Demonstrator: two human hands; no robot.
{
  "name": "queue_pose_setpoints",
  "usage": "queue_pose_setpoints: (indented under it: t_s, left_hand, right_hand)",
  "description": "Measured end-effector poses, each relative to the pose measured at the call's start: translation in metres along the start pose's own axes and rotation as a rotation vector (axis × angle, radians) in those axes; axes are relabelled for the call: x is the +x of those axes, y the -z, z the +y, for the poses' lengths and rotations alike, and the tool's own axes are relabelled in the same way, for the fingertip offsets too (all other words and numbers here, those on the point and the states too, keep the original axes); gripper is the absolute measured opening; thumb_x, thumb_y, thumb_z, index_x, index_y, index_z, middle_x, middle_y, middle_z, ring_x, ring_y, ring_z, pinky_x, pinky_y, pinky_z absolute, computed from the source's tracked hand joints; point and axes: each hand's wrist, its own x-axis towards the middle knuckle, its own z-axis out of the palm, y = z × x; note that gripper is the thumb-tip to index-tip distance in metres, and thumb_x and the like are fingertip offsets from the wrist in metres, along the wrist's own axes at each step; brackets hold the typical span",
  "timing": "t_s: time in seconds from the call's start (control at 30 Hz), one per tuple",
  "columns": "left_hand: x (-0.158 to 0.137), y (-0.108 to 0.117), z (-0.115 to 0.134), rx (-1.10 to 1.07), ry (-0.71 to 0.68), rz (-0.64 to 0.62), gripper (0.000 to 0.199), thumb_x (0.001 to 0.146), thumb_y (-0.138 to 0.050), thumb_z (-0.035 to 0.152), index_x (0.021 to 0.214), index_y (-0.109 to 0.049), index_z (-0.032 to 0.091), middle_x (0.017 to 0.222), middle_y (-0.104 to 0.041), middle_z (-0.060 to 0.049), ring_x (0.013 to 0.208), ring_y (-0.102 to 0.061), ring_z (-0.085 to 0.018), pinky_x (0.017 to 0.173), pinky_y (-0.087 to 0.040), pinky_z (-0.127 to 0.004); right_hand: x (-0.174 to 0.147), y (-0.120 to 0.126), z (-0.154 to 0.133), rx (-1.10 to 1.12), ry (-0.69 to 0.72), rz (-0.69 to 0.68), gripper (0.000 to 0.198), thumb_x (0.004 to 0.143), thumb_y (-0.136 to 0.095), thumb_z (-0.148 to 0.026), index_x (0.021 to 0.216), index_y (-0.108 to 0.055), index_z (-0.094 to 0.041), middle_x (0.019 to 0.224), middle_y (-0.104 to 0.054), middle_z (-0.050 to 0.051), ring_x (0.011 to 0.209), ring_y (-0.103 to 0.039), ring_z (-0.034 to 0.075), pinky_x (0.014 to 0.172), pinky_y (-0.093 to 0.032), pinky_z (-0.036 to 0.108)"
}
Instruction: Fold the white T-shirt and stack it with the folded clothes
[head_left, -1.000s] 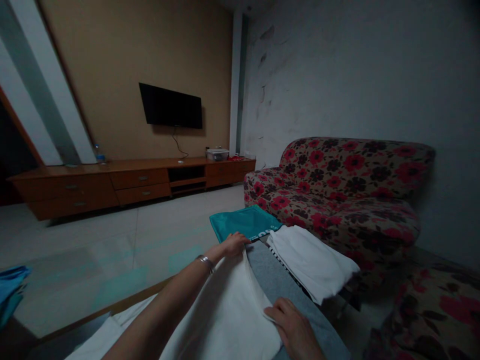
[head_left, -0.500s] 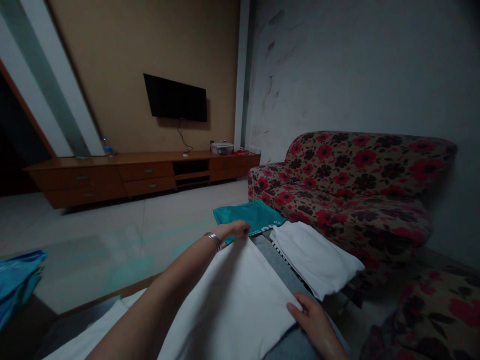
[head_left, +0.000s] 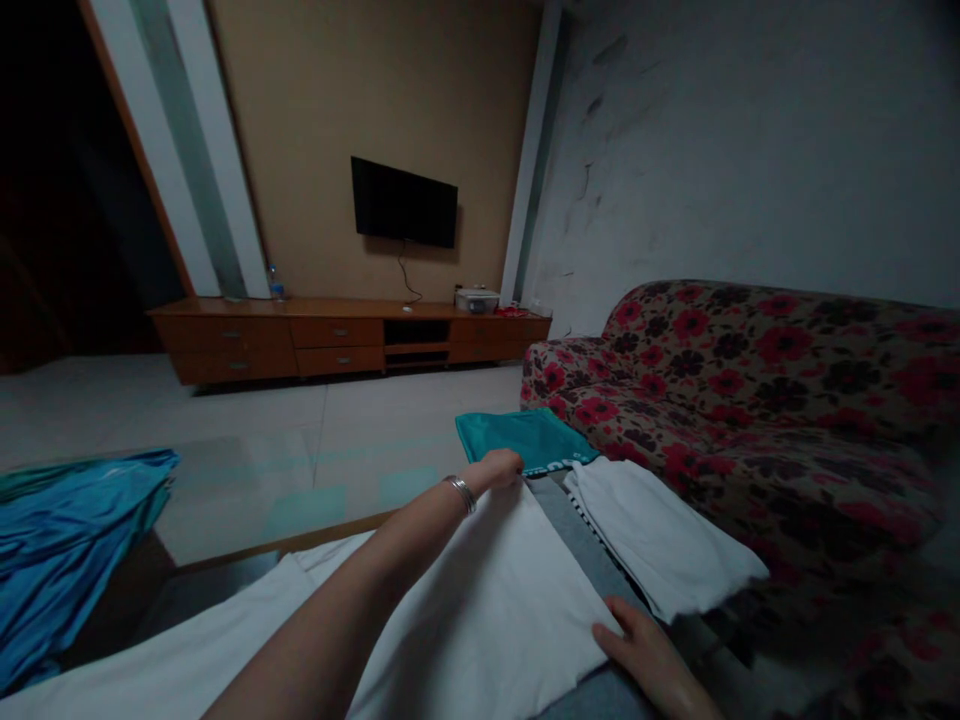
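Observation:
A white garment [head_left: 487, 590] lies spread before me, its left part reaching to the lower left corner; what kind of garment it is I cannot tell. My left hand [head_left: 496, 468], with a silver bracelet at the wrist, pinches its far corner. At its right edge, my right hand [head_left: 637, 640] grips the cloth between thumb and fingers. Grey fabric [head_left: 574, 525] shows beneath and beside it. Just right of that sits a folded white cloth [head_left: 667, 540] with a black-and-white striped edge. Beyond my left hand lies a folded teal cloth [head_left: 517, 437] with white lettering.
Blue shiny fabric [head_left: 82, 545] hangs at the left. A flowered sofa [head_left: 720, 390] stands on the right. Across the tiled floor is a long wooden cabinet [head_left: 262, 335] carrying a bottle [head_left: 276, 285] and a plastic box [head_left: 477, 300], below a wall television [head_left: 405, 202].
The view has turned left, so more of the blue fabric shows. Both hands keep their hold on the white garment, which lies nearly as before.

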Motion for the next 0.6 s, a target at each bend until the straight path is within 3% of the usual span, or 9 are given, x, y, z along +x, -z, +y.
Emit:
queue_pose_setpoints:
  t_s: [0.07,0.27,0.4,0.6]
  left_hand:
    - [-0.001,-0.004,0.002,-0.004,0.021,0.029,0.028,0.074,-0.060,0.012,0.100,-0.071,0.018,0.102,-0.069,-0.009,0.097,-0.064,-0.025,0.081,-0.050,-0.032]
    - [-0.004,-0.005,0.002,-0.066,0.053,0.087,0.038,0.066,-0.055,0.007,0.098,-0.072,0.018,0.101,-0.072,-0.008,0.091,-0.065,-0.022,0.075,-0.049,-0.026]
    - [-0.009,0.002,0.000,-0.129,0.063,0.118,0.043,0.063,-0.055,0.005,0.100,-0.072,0.017,0.099,-0.072,-0.007,0.087,-0.064,-0.020,0.074,-0.048,-0.024]
    - [-0.021,0.015,0.004,-0.251,0.078,0.131,0.035,0.063,-0.057,0.002,0.093,-0.072,0.014,0.092,-0.072,-0.006,0.083,-0.064,-0.018,0.071,-0.049,-0.023]
  right_hand:
    - [0.008,0.005,-0.006,-0.006,0.005,-0.053,0.042,0.072,-0.058,-0.051,0.095,-0.064,-0.016,0.089,-0.068,0.006,0.087,-0.063,0.022,0.077,-0.047,0.030]
    - [0.062,0.003,-0.016,-0.184,-0.050,0.016,0.065,0.072,-0.055,-0.052,0.120,-0.055,-0.009,0.078,-0.064,0.005,0.072,-0.060,0.019,0.064,-0.043,0.029]
    - [0.093,-0.004,-0.022,-0.200,-0.037,0.024,0.066,0.075,-0.053,-0.050,0.123,-0.053,-0.005,0.082,-0.065,0.007,0.075,-0.061,0.019,0.066,-0.043,0.029]
    - [0.074,-0.006,-0.031,-0.195,0.001,-0.099,0.050,0.073,-0.056,-0.046,0.107,-0.063,-0.010,0.095,-0.070,0.011,0.085,-0.064,0.024,0.075,-0.047,0.033]
